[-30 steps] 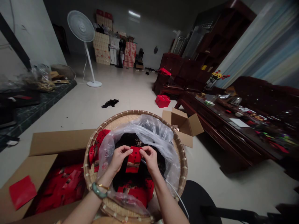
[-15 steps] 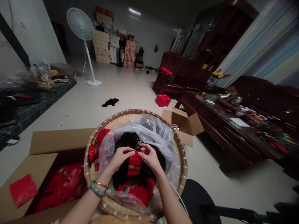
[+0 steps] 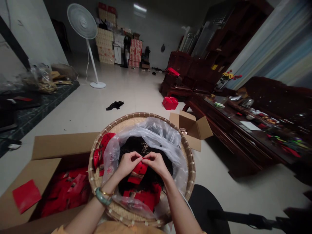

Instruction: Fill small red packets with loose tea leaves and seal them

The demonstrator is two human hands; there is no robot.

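Observation:
Both my left hand and my right hand pinch the top edge of a small red packet, thumbs and forefingers nearly meeting. The packet hangs tilted, its lower end toward the left. Below it, an open clear plastic bag holds a dark, loose, fibrous-looking mass whose kind I cannot make out. More red packets lie on the near part of this mass. The bag sits in a round woven bamboo tray, with further red packets along its left side.
Left of the tray, an open cardboard box contains many red packets, one lying on its flap. A smaller open box stands at the right, by a long dark wooden table. A black round base is near right. Farther off stands a white fan.
My hands have come closer together along the packet's top edge. The packet has tilted, its lower end swinging left. The view has shifted slightly.

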